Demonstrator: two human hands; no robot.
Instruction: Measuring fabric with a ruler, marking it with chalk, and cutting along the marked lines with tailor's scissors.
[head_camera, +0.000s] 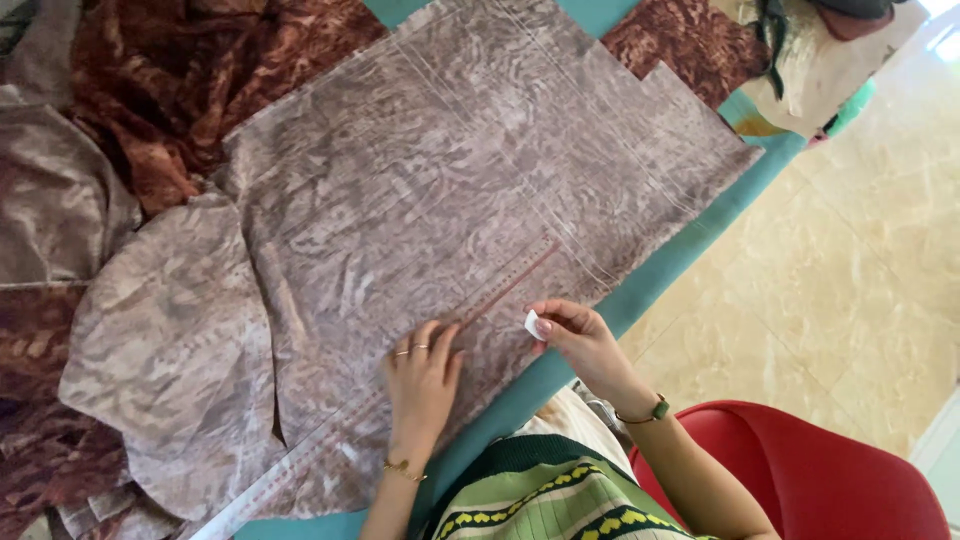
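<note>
From the head camera: the left hand (422, 375) lies flat, fingers spread, pressing a clear ruler (400, 385) onto the grey patterned cloth (430, 190) spread over the teal table (655, 275). The right hand (580, 340) pinches a white chalk (533, 324) just beside the ruler's edge, near the table's side. A red chair (820, 470) stands below.

Left hand (424, 375) flat, fingers spread; right hand (580, 340) pinched
</note>
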